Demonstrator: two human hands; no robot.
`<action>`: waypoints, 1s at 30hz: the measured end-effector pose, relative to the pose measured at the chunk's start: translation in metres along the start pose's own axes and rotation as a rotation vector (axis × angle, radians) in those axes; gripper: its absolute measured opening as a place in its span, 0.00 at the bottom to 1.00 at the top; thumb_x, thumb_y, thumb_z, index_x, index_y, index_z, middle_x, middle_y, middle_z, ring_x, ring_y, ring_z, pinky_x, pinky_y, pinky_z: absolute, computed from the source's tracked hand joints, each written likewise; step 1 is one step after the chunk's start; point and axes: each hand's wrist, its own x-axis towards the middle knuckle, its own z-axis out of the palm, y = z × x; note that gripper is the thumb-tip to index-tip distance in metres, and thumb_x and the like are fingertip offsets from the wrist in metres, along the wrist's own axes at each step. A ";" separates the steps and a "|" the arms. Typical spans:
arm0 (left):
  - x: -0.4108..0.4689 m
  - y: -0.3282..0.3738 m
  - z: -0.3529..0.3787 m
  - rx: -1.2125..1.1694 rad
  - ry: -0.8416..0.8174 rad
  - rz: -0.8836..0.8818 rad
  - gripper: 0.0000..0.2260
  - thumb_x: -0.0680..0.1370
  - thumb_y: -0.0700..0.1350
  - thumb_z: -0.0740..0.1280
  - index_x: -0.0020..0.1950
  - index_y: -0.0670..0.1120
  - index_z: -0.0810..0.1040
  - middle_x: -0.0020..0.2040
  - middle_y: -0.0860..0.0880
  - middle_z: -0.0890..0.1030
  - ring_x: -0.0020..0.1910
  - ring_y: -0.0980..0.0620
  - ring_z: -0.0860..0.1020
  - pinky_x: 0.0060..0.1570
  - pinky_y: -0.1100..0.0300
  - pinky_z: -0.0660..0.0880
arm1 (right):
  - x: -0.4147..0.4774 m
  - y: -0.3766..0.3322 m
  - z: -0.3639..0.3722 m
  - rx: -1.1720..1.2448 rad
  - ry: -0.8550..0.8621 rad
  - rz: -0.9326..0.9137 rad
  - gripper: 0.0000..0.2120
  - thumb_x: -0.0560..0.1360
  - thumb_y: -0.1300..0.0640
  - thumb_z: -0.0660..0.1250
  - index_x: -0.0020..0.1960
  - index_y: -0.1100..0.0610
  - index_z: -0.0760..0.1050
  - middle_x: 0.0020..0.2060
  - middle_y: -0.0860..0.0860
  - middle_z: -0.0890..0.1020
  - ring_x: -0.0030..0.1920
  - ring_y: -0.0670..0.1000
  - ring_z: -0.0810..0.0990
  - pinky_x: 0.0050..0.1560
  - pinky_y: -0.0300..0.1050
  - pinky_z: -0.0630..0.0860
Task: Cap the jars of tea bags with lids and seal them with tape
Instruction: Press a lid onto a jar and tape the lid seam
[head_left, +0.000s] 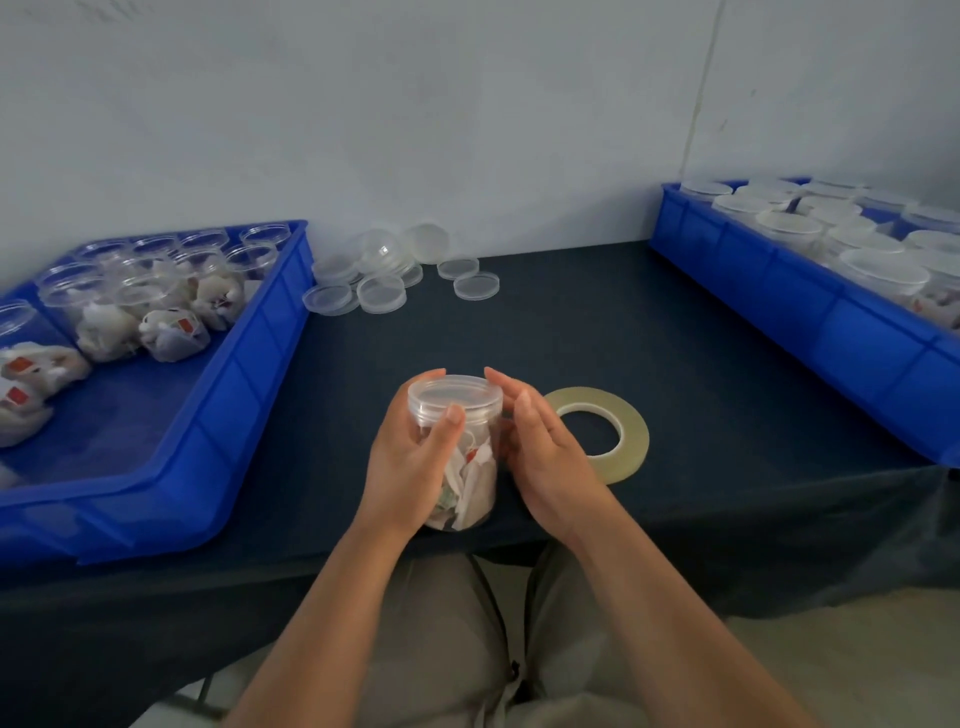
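A clear plastic jar (470, 480) full of tea bags stands near the table's front edge with a clear lid (454, 397) on top. My left hand (410, 457) grips the jar from the left, thumb across its front just under the lid. My right hand (545, 457) lies against the jar's right side with its fingers straight, fingertips by the lid's rim. A roll of clear tape (605, 434) lies flat on the dark cloth right behind my right hand.
A blue bin (234, 405) on the left holds several open jars of tea bags (156, 301). Several loose lids (384, 275) lie at the back centre by the wall. A second blue bin (779, 280) on the right holds several capped jars (789, 228).
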 end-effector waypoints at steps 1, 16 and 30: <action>0.001 0.000 0.000 -0.006 -0.002 -0.001 0.30 0.76 0.68 0.64 0.75 0.56 0.74 0.62 0.63 0.82 0.61 0.63 0.81 0.52 0.73 0.76 | 0.000 0.001 0.002 0.022 -0.007 -0.009 0.25 0.82 0.36 0.67 0.76 0.42 0.74 0.72 0.50 0.79 0.74 0.53 0.76 0.74 0.54 0.73; 0.001 -0.001 -0.001 -0.041 -0.003 -0.024 0.31 0.76 0.70 0.64 0.75 0.57 0.73 0.62 0.68 0.81 0.61 0.64 0.81 0.52 0.74 0.76 | -0.004 -0.014 -0.002 -0.079 -0.064 0.044 0.18 0.87 0.49 0.63 0.76 0.40 0.74 0.70 0.45 0.81 0.73 0.48 0.77 0.76 0.56 0.71; 0.000 0.003 0.010 -0.139 -0.095 -0.127 0.25 0.83 0.71 0.48 0.75 0.70 0.72 0.64 0.62 0.83 0.64 0.61 0.82 0.56 0.66 0.79 | 0.000 -0.064 0.006 -1.220 -0.055 -0.086 0.45 0.70 0.20 0.64 0.80 0.41 0.62 0.68 0.40 0.70 0.61 0.43 0.75 0.53 0.40 0.76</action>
